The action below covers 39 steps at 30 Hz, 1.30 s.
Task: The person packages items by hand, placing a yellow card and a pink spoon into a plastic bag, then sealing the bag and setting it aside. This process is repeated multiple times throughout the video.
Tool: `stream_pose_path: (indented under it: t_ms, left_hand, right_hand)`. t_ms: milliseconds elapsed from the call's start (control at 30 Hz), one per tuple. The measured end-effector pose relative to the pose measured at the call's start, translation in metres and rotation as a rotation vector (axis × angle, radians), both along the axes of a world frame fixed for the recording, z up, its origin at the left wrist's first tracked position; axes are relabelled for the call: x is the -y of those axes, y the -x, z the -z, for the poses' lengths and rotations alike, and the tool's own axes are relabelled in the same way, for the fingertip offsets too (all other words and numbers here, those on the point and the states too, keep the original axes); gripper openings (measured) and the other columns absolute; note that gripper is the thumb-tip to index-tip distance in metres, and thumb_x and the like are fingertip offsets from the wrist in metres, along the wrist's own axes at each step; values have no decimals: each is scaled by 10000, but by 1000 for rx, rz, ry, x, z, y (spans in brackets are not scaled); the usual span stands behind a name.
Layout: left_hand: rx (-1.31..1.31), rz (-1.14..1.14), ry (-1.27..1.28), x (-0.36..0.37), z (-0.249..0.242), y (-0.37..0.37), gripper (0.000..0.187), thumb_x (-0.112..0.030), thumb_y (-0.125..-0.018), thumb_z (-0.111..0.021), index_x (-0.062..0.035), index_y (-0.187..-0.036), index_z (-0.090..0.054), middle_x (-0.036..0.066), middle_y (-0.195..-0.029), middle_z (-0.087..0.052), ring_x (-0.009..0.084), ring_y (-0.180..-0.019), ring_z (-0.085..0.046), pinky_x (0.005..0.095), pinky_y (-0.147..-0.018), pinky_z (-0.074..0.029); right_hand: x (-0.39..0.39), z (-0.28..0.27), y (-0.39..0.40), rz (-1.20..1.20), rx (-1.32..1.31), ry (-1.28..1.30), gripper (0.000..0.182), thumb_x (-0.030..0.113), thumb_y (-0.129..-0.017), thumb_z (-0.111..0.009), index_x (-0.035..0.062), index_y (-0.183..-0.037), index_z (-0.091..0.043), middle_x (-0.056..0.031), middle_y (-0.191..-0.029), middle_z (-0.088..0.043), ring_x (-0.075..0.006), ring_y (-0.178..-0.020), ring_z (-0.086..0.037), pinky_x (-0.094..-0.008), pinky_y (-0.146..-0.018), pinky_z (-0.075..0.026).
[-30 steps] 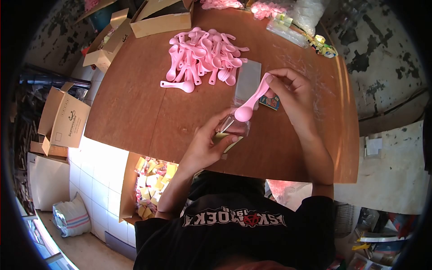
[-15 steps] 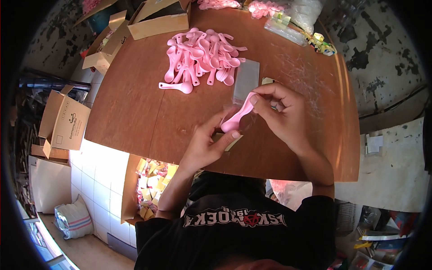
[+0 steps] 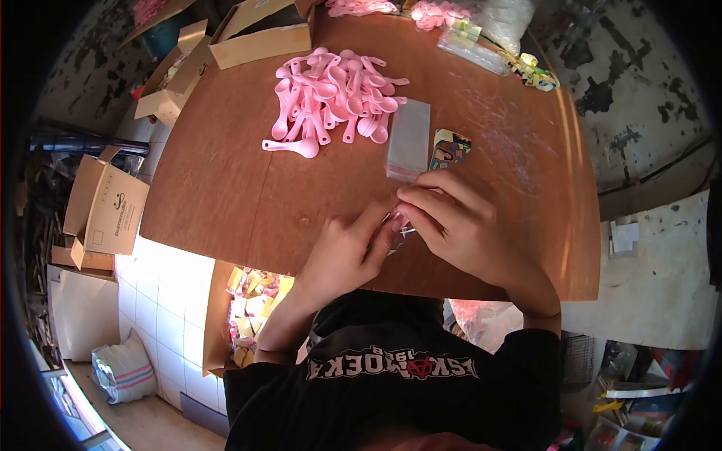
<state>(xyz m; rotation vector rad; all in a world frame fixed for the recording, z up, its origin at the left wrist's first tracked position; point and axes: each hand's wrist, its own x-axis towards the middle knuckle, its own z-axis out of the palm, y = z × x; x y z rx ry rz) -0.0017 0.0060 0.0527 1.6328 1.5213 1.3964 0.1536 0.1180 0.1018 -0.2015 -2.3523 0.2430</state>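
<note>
My left hand (image 3: 347, 252) and my right hand (image 3: 455, 224) meet above the near part of the table, fingers pinched together. Between them is a small clear plastic bag (image 3: 406, 230), with a bit of pink spoon (image 3: 396, 218) showing; the fingers hide most of both. Just beyond my hands lies a stack of clear plastic bags (image 3: 410, 139). Beside it are some dark printed cards (image 3: 450, 149), partly behind my right hand. Farther left, a pile of pink measuring spoons (image 3: 335, 94) spreads over the table, with one spoon (image 3: 293, 146) at its near edge.
The brown wooden table (image 3: 218, 180) has a cardboard box (image 3: 263, 37) on its far left. Clear wrapping (image 3: 474, 52) and yellow packets (image 3: 532, 73) lie at the far right. Below the near edge, an open carton (image 3: 218, 316) holds many packed items.
The pink spoon, held by its handle before, is now mostly hidden between my hands with the plastic bag. My right hand has come down and closer to my left; the printed cards show more.
</note>
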Motion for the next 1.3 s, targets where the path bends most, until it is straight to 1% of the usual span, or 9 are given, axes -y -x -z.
stream_pose_path:
  t_ms: [167, 333, 500, 567, 700, 833, 933, 1133, 1300]
  left_hand:
    - [-372, -15, 18, 5, -7, 1, 274, -45, -879, -603, -15, -1151, -593, 173, -760, -666, 354, -665, -673, 400, -588, -531]
    - [-493, 39, 19, 8, 1, 3, 342, -11, -839, -604, -32, -1180, -593, 153, -731, -653, 348, -627, -654, 413, -577, -516]
    - [-403, 87, -93, 9, -4, 2, 266, -37, -851, -600, -46, -1117, -613, 171, -720, -658, 360, -574, -635, 446, -535, -525]
    - [-301, 206, -201, 10, -9, 5, 340, 6, -840, -601, -32, -1178, -622, 200, -772, -672, 332, -594, -662, 405, -554, -538]
    - [-4, 131, -229, 11, 0, -5, 337, 33, -853, -597, -16, -1184, -627, 219, -801, -673, 295, -629, -693, 363, -577, -540]
    - [53, -31, -92, 8, 3, -12, 313, 1, -887, -595, -1, -1200, -612, 202, -747, -662, 274, -656, -710, 334, -586, -533]
    - [66, -36, -104, 7, 0, -17, 321, -15, -884, -610, 0, -1204, -603, 188, -717, -658, 286, -635, -705, 347, -566, -535]
    - [-196, -10, -69, 11, 1, -16, 385, 3, -894, -588, -12, -1278, -559, 176, -756, -683, 279, -671, -720, 331, -603, -550]
    - [-429, -30, -57, 13, 3, -14, 334, -6, -857, -612, -20, -1190, -585, 171, -739, -660, 356, -641, -673, 410, -563, -535]
  right_hand:
    - [4, 1, -2, 73, 66, -183, 237, 53, -665, -750, 46, -881, -653, -54, -918, -585, -208, -761, -572, -336, -659, -486]
    - [3, 11, -3, 106, 77, -242, 246, 29, -607, -737, 59, -824, -624, -56, -878, -578, -205, -729, -576, -344, -633, -487]
    - [0, -1, -10, -47, -25, 361, 162, -24, -646, -692, 51, -750, -593, -94, -802, -590, -216, -673, -577, -337, -619, -494]
    - [-2, -8, -15, -18, -42, 369, 125, -32, -689, -692, 26, -749, -598, -94, -803, -602, -180, -688, -582, -296, -631, -479]
    - [-13, -27, -32, -105, -387, 850, 109, -88, -715, -652, -15, -791, -624, -77, -826, -617, -115, -743, -576, -244, -672, -445]
    - [-11, -39, -33, -190, -103, 441, 128, -56, -743, -688, 13, -848, -663, -80, -897, -634, -160, -754, -611, -276, -653, -486]
    - [11, -25, -22, 39, 53, 90, 234, 70, -724, -803, 43, -929, -693, -64, -907, -638, -217, -784, -654, -314, -668, -523]
    - [15, -19, -18, 134, 86, -44, 202, 76, -733, -781, 45, -911, -690, -48, -901, -628, -234, -754, -634, -340, -660, -521]
    - [15, -13, -15, 119, 85, -111, 202, 21, -670, -743, 49, -854, -667, -47, -872, -613, -231, -709, -610, -346, -633, -505]
